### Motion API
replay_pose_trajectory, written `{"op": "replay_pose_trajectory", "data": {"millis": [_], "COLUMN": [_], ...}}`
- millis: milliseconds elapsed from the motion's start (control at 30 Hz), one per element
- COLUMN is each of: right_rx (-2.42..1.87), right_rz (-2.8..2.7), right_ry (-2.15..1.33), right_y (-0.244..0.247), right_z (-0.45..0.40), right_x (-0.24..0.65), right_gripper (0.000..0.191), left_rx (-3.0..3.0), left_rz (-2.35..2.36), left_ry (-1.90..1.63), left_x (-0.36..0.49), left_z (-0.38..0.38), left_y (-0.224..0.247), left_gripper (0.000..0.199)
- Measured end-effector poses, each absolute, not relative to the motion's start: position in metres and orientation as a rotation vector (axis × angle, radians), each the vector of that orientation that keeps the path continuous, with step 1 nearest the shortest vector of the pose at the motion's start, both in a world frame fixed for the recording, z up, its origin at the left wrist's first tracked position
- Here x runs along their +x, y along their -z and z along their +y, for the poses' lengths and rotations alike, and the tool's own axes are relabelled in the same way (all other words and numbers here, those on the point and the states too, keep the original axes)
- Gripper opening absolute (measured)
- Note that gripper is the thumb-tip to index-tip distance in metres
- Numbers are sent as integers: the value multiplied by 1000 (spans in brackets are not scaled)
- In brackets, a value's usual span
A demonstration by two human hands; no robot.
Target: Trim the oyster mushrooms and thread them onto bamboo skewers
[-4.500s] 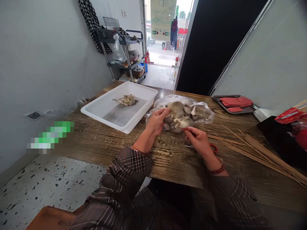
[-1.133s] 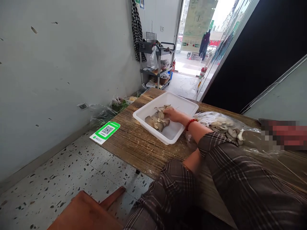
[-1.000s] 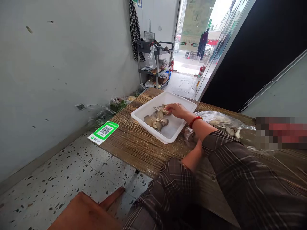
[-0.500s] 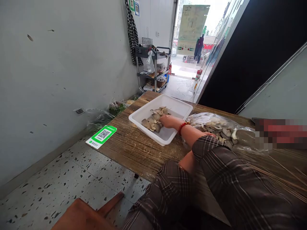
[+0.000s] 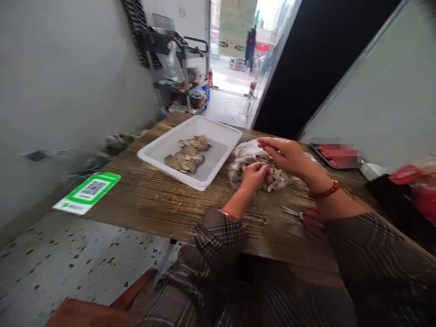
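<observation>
Oyster mushrooms (image 5: 185, 159) lie along the left part of a white plastic tray (image 5: 223, 163). To its right is a clear plastic bag (image 5: 235, 175) with more oyster mushrooms inside. My left hand (image 5: 255, 176) is at the front of the bag with its fingers closed; what they hold, if anything, is hidden. Over the bag, my right hand (image 5: 286, 156) has its fingers stretched out to the left and nothing visible in them. Scissors (image 5: 308, 217) with red handles rest on the wooden table (image 5: 153, 195), partly behind my right forearm.
A green and white QR code card (image 5: 89, 193) sits at the table's left corner. A dark tray of red items (image 5: 335, 155) stands at the right, near red plastic packaging (image 5: 417, 186). Beyond the table is a shelved cart (image 5: 184, 86), and a stool (image 5: 91, 313) is below left.
My right hand has left the mushrooms in the tray and moved right, above the bag. The left hand now shows at the bag. My view has turned right, revealing the scissors.
</observation>
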State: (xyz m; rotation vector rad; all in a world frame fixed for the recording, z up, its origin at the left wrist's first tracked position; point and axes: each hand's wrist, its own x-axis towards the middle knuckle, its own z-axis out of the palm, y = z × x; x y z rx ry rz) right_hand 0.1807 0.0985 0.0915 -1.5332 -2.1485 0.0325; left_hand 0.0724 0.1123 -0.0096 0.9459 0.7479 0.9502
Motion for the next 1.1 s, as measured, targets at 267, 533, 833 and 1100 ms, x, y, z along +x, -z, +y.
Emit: {"op": "replay_pose_trajectory", "data": {"millis": [267, 533, 833, 1100], "right_rx": [-1934, -2046, -2146, -1855], "right_rz": [-1742, -1782, -1881, -1838], "right_ry": [-36, -163, -69, 79], "right_y": [-48, 10, 33, 52], "right_z": [-21, -39, 1, -9], "right_x": [297, 317, 316, 316], "right_gripper": [33, 26, 18, 17], "left_rx": [1019, 1092, 1108, 1106], "left_rz": [627, 689, 712, 744], "left_ry": [-1025, -1029, -1050, -1067], "left_x": [70, 68, 62, 59], "left_z": [121, 122, 130, 133], "left_y": [2, -3, 1, 2], "left_gripper": [17, 18, 26, 23]}}
